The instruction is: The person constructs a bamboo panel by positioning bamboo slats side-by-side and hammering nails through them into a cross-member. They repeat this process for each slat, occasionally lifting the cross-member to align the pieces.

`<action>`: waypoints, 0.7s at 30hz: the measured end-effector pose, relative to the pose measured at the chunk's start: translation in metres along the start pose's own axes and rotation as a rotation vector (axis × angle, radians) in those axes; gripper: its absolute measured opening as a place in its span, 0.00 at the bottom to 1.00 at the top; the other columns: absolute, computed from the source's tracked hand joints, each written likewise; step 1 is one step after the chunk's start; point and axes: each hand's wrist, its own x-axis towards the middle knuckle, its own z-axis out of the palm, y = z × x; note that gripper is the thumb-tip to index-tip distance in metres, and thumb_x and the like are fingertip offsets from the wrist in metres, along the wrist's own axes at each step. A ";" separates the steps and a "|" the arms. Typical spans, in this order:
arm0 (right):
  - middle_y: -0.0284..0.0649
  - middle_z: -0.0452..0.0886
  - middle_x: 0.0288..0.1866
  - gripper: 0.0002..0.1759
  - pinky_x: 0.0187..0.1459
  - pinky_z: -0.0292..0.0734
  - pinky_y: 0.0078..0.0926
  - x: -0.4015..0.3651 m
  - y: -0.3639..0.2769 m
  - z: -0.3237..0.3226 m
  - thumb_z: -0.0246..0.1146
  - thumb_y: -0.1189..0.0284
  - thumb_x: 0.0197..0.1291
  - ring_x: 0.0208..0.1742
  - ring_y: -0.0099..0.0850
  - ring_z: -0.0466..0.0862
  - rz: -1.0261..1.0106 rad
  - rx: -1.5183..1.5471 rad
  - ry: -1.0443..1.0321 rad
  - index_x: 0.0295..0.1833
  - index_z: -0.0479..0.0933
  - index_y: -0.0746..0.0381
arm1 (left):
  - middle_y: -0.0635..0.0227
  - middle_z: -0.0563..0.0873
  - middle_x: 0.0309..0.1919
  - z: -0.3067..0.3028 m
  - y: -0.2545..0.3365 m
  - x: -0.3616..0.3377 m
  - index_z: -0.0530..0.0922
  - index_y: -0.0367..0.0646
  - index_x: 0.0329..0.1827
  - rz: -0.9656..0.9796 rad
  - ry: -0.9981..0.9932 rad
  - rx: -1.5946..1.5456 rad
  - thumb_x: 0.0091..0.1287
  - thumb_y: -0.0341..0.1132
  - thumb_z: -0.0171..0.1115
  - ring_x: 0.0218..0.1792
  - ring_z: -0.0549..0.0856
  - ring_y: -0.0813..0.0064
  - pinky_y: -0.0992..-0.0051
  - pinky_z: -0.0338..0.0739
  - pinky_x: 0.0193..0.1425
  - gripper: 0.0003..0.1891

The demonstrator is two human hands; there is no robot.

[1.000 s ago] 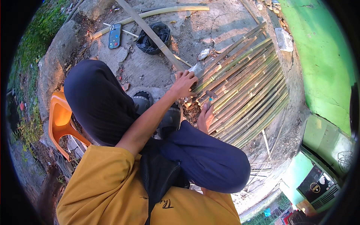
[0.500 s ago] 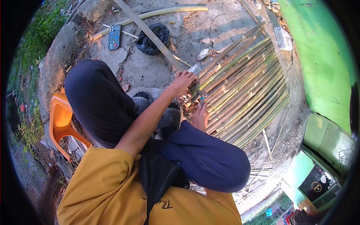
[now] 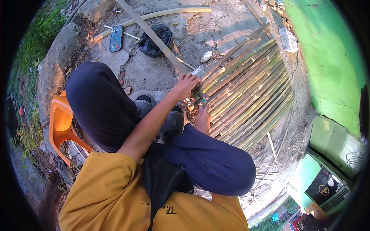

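My left hand [image 3: 186,85] is at the near left end of a row of bamboo slats [image 3: 246,92], fingers bent and pressed together over something hidden beneath them. Just below it, my right hand [image 3: 202,120] is closed round the handle of a small hammer [image 3: 204,97] with a teal part near its head. The hammer head is close to the slat ends by my left hand. The slats lie side by side on the ground, with narrow gaps between some. A long flat strip [image 3: 148,30] runs from the top edge down towards my left hand.
A black plastic bag [image 3: 156,40] and a phone [image 3: 116,38] lie on the ground beyond my knees. Behind them is a curved bamboo piece [image 3: 177,10]. An orange chair [image 3: 61,119] stands at the left, a green wall [image 3: 327,50] at the right.
My right hand and the hammer have shifted slightly left, and the handle stands more upright in the view. My left hand keeps its place at the slat ends. The whole view has shifted a little.
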 end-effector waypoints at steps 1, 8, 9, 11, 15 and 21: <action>0.64 0.81 0.28 0.19 0.33 0.75 0.57 0.000 -0.001 -0.003 0.51 0.60 0.82 0.30 0.64 0.83 -0.004 0.090 0.012 0.63 0.68 0.65 | 0.68 0.78 0.54 -0.001 -0.002 0.001 0.74 0.49 0.60 -0.002 0.004 0.003 0.39 0.36 0.87 0.61 0.74 0.58 0.56 0.64 0.64 0.41; 0.62 0.81 0.29 0.17 0.30 0.73 0.53 -0.016 -0.013 -0.009 0.52 0.63 0.82 0.28 0.60 0.82 0.042 0.285 0.220 0.62 0.68 0.66 | 0.68 0.78 0.53 0.001 0.000 -0.001 0.75 0.50 0.58 0.018 0.004 -0.032 0.42 0.32 0.83 0.59 0.74 0.58 0.56 0.64 0.62 0.37; 0.64 0.81 0.30 0.18 0.32 0.73 0.57 -0.008 0.002 0.007 0.52 0.62 0.82 0.30 0.63 0.82 -0.016 0.115 0.137 0.62 0.67 0.66 | 0.68 0.78 0.52 0.002 -0.001 0.002 0.75 0.50 0.58 0.006 0.002 -0.009 0.41 0.31 0.82 0.59 0.74 0.59 0.56 0.64 0.62 0.37; 0.68 0.82 0.32 0.19 0.36 0.74 0.66 -0.006 0.006 0.015 0.53 0.61 0.80 0.36 0.70 0.83 -0.031 -0.002 0.018 0.61 0.67 0.65 | 0.68 0.78 0.51 0.003 -0.002 0.004 0.75 0.50 0.58 -0.004 0.000 0.013 0.41 0.31 0.81 0.59 0.74 0.59 0.57 0.64 0.62 0.36; 0.66 0.82 0.33 0.19 0.35 0.75 0.59 -0.009 0.002 0.016 0.53 0.60 0.81 0.36 0.66 0.84 -0.005 0.021 0.059 0.61 0.69 0.67 | 0.68 0.78 0.51 0.004 -0.002 0.002 0.75 0.50 0.58 0.000 0.004 -0.003 0.40 0.32 0.81 0.59 0.74 0.60 0.57 0.64 0.62 0.37; 0.55 0.77 0.25 0.19 0.28 0.71 0.45 -0.012 -0.006 -0.008 0.54 0.62 0.82 0.24 0.51 0.77 -0.014 0.318 0.220 0.63 0.70 0.68 | 0.68 0.78 0.52 0.006 -0.005 0.001 0.74 0.49 0.59 0.013 0.023 0.009 0.40 0.34 0.83 0.59 0.74 0.59 0.55 0.64 0.62 0.39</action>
